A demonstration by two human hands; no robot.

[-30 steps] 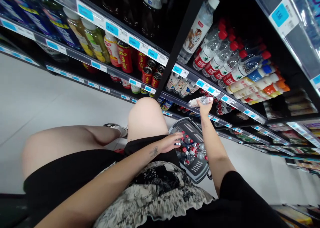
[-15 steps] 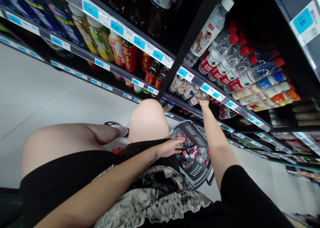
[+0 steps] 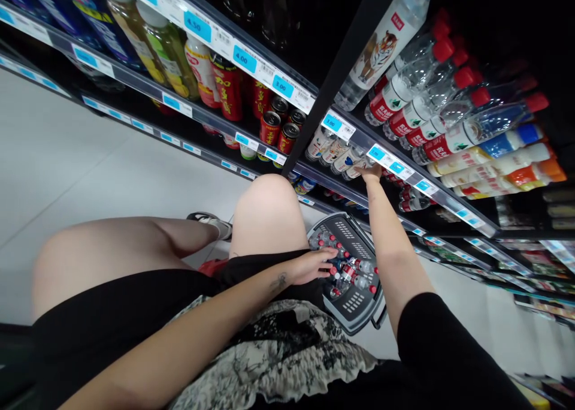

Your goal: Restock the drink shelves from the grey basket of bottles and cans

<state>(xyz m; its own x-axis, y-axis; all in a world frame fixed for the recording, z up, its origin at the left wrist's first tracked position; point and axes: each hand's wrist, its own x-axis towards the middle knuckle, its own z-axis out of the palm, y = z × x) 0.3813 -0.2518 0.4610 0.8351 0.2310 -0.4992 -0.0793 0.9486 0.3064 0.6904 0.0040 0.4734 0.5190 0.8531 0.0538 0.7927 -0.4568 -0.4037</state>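
Observation:
My right hand [image 3: 370, 172] reaches into the lower shelf, curled at the upper part of a clear water bottle [image 3: 354, 171] with a pale picture label. Its far fingers are partly hidden by the shelf edge. Similar water bottles [image 3: 333, 151] lie in a row to the left of that hand. My left hand [image 3: 314, 266] is over the near side of a grey shopping basket [image 3: 359, 321], fingers stretched out and apart, with nothing in them. Several red-capped water bottles [image 3: 348, 272] lie inside the basket, close to those fingertips.
Above the right hand runs a shelf edge with price tags [image 3: 390, 160]. Red-labelled bottles [image 3: 417, 113] fill the upper right shelf. A dark upright post [image 3: 330, 74] separates it from the red cans [image 3: 271, 127]. My bent knee [image 3: 269, 212] is beside the basket.
The view has shifted slightly, with the upper shelves looking nearer. My right hand stays at the same bottle, and my left hand is still over the basket.

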